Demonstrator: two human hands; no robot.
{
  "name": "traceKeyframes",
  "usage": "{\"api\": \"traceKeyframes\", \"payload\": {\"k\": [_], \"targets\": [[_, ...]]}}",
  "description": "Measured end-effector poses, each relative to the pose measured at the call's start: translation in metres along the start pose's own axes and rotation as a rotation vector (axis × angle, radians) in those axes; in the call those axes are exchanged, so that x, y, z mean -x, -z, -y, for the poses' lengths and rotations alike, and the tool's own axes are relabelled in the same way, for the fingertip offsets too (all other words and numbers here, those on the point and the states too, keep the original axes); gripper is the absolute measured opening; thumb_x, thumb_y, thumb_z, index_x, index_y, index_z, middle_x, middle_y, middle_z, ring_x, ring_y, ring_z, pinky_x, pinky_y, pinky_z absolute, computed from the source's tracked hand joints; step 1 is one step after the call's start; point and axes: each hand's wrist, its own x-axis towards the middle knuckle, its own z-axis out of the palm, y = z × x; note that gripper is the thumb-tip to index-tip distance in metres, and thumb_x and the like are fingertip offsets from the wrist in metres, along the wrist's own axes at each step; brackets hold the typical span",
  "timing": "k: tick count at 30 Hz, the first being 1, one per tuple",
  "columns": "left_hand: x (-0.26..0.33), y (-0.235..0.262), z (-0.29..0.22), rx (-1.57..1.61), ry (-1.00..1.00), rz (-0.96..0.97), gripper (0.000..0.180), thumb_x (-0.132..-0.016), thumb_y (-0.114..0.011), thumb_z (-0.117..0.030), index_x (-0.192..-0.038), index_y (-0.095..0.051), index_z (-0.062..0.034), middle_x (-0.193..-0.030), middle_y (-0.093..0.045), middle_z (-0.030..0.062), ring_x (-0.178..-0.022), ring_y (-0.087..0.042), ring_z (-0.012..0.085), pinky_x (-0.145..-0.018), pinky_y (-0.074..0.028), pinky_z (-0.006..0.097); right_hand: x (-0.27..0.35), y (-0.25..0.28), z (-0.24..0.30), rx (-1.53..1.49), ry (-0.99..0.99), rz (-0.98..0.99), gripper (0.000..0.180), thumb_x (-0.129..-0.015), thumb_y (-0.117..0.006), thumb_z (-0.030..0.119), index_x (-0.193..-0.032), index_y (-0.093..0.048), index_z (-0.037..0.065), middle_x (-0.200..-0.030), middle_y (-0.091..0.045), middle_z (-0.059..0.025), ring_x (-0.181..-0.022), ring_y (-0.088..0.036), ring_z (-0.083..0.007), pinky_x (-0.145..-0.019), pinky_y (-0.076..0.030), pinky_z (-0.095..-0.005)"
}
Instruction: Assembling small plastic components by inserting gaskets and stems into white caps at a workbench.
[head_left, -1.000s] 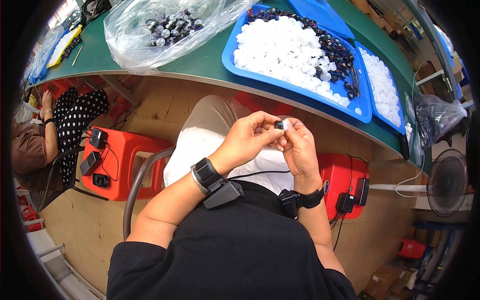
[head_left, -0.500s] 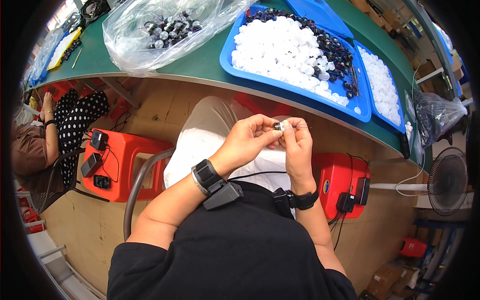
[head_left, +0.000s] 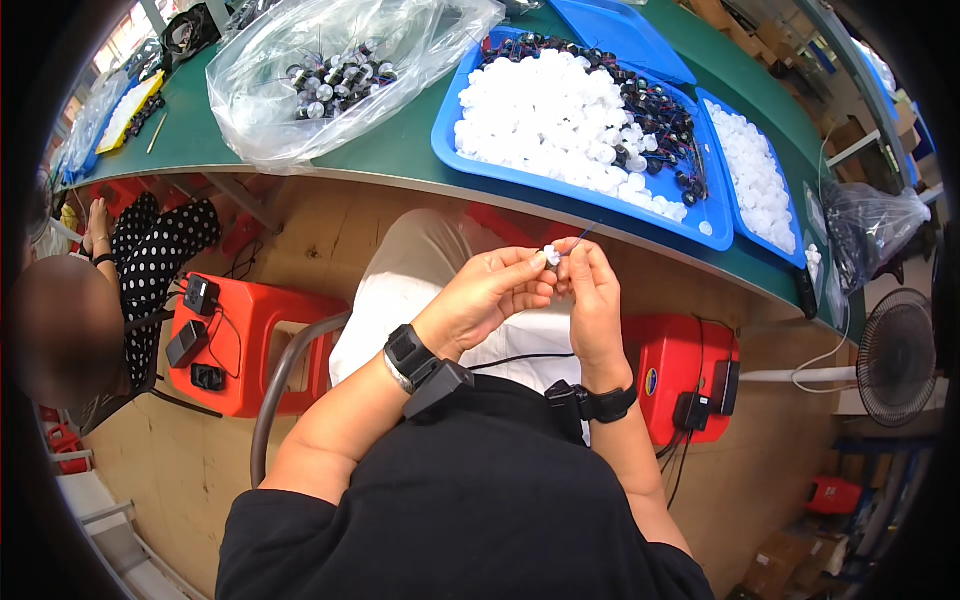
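Over my lap, just below the table's front edge, both hands meet at one small piece. My left hand [head_left: 490, 295] pinches a small white plastic cap [head_left: 552, 256] between thumb and forefinger. Close against it, my right hand [head_left: 594, 300] is closed, with thin dark wires [head_left: 584, 238] sticking up from its fingertips. The fingers cover most of what joins cap and wires. Beyond them a blue tray [head_left: 712, 232] holds a heap of white caps [head_left: 550, 110], with black wired parts [head_left: 665, 120] along its far and right sides.
A clear plastic bag [head_left: 250, 120] with black-and-clear parts lies on the green table [head_left: 400, 125]. A second blue tray [head_left: 797, 248] of white caps stands at the right. Red stools [head_left: 255, 295] flank my chair; a fan [head_left: 895, 360] stands right. Another person [head_left: 135, 260] sits left.
The piece has turned in my fingers: its white side now faces up where a dark body showed. The wires point more upward. The person at the left has leaned.
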Motion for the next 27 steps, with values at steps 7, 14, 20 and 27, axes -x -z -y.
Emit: {"api": "traceKeyframes", "payload": {"k": [7, 14, 20, 27], "targets": [[0.004, -0.002, -0.001, 0.098, 0.065, -0.030, 0.030, -0.098, -0.054, -0.027, -0.113, -0.060, -0.0015, -0.105, -0.065, 0.0116, -0.099, -0.064, 0.0186, -0.092, -0.052, 0.037, 0.002, -0.016, 0.011, 0.671, 0.430, 0.030, 0.031, -0.085, -0.070, 0.014, -0.113, -0.063, 0.002, -0.102, -0.060, -0.0090, -0.091, -0.060, -0.0171, -0.081, -0.048, -0.0299], [0.000, -0.007, -0.004, 0.112, 0.113, 0.070, 0.033, -0.100, -0.050, -0.035, -0.112, -0.060, -0.0057, -0.106, -0.064, 0.0084, -0.096, -0.063, 0.0171, -0.089, -0.052, 0.037, 0.001, -0.017, 0.022, 0.884, 0.623, 0.023, 0.023, -0.079, -0.073, 0.014, -0.094, -0.064, 0.001, -0.084, -0.062, -0.0104, -0.074, -0.061, -0.0280, -0.068, -0.049, -0.0385], [0.005, -0.023, -0.023, 0.088, 0.090, 0.064, 0.028, -0.099, -0.051, -0.030, -0.108, -0.061, -0.0047, -0.107, -0.064, 0.0076, -0.097, -0.062, 0.0175, -0.090, -0.051, 0.036, -0.008, -0.017, 0.049, 1.096, 0.809, 0.125, 0.025, -0.075, -0.075, 0.020, -0.088, -0.063, 0.003, -0.080, -0.063, -0.0095, -0.070, -0.059, -0.0271, -0.063, -0.046, -0.0374], [0.005, -0.022, -0.139, -0.165, -0.591, -0.056, 0.030, -0.099, -0.053, -0.025, -0.114, -0.061, -0.0003, -0.103, -0.066, 0.0075, -0.088, -0.064, 0.0125, -0.082, -0.053, 0.028, -0.045, 0.027, 0.104, 1.005, 0.623, -0.242, 0.020, -0.088, -0.064, 0.009, -0.106, -0.064, 0.001, -0.097, -0.066, -0.0133, -0.081, -0.064, -0.0229, -0.070, -0.051, -0.0306]]}}
